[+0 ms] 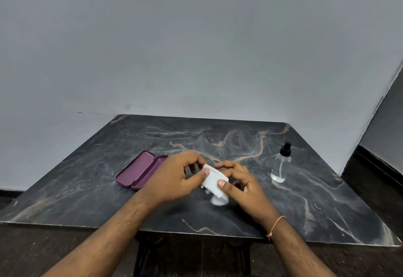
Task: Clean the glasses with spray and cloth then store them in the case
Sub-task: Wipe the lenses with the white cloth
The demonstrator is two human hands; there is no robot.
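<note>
Dark marbled counter (218, 137). Purple case (139, 171) lies open, left of both hands. Spray bottle (280, 164) stands upright, well right, untouched. Left hand (178, 178) and right hand (239, 181) both pinch a white cloth (212, 182) above counter center. Glasses mostly hidden in the cloth; only a small dark bit shows at its lower edge. Risk: blind rubbing could bend the frame or drop it. No readable labels.

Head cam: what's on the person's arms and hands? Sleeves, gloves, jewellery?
Both forearms are bare up to the frame edge: no sleeves show, and no gloves. The left hand has no rings, watch or band visible. The right hand is likewise ringless, but its wrist carries a thin orange thread bracelet with a small knot hanging at the inner side.
</note>
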